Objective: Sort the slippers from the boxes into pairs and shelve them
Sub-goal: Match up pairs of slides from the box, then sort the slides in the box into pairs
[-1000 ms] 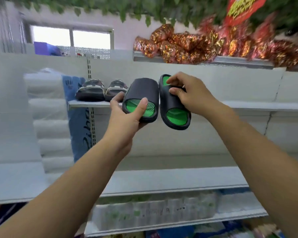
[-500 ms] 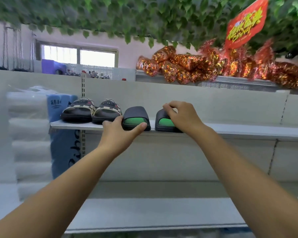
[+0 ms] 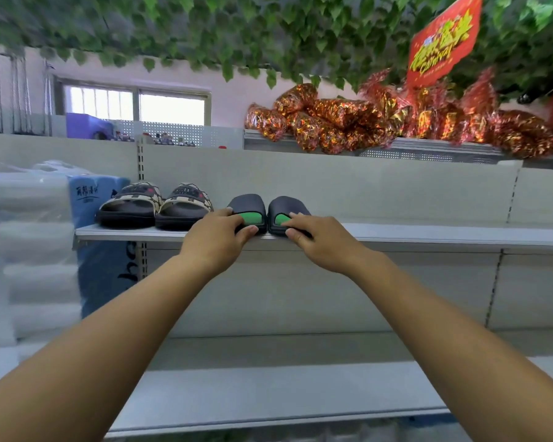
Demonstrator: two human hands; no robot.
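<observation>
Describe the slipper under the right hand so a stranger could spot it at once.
On the white shelf below the red-gold foil packs, four slippers sit in a row. The rightmost slipper, under the right hand, is it: black with a green footbed like its left twin, unlike the checked pair.

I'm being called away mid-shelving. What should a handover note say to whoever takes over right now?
Left hand grips the heel of the left black-green slipper; right hand grips the right black-green slipper.
Both slippers stand side by side on the shelf, right of the patterned pair.
Done: two pairs shelved.
Left: let go, probably; boxes are out of view, so more may remain.
</observation>
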